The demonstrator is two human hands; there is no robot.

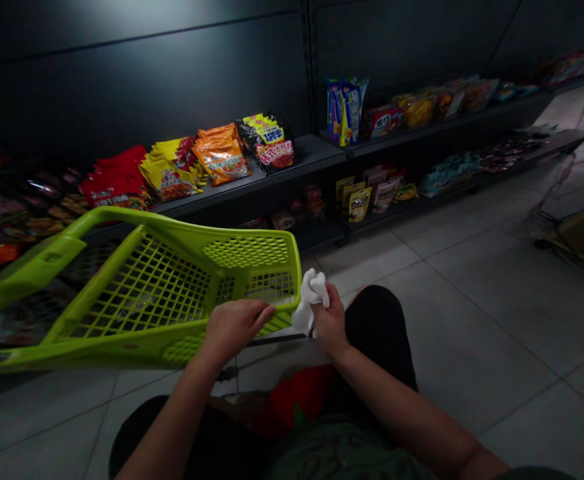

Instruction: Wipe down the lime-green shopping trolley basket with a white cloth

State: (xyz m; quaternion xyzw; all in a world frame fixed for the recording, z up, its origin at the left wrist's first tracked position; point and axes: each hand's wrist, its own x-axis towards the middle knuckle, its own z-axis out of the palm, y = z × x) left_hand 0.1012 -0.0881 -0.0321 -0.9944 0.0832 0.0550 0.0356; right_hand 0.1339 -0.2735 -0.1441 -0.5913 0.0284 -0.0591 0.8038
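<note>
At the centre of the frame the left hand (pixel 236 325) grips the near rim of a lime-green plastic basket (pixel 137 293), fingers curled over its edge, the basket tilted and reaching toward the left edge. Just right of it, the right hand (pixel 328 320) is closed around a crumpled white cloth (pixel 310 299) touching the basket's corner. Snack packets (pixel 192 160) line the dark shelves (pixel 312 152) across the upper frame.

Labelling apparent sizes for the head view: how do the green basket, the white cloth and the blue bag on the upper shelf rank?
1. green basket, by far the largest.
2. blue bag and white cloth look about alike; the cloth is crumpled and much nearer the camera, so no ranking between them.
</note>
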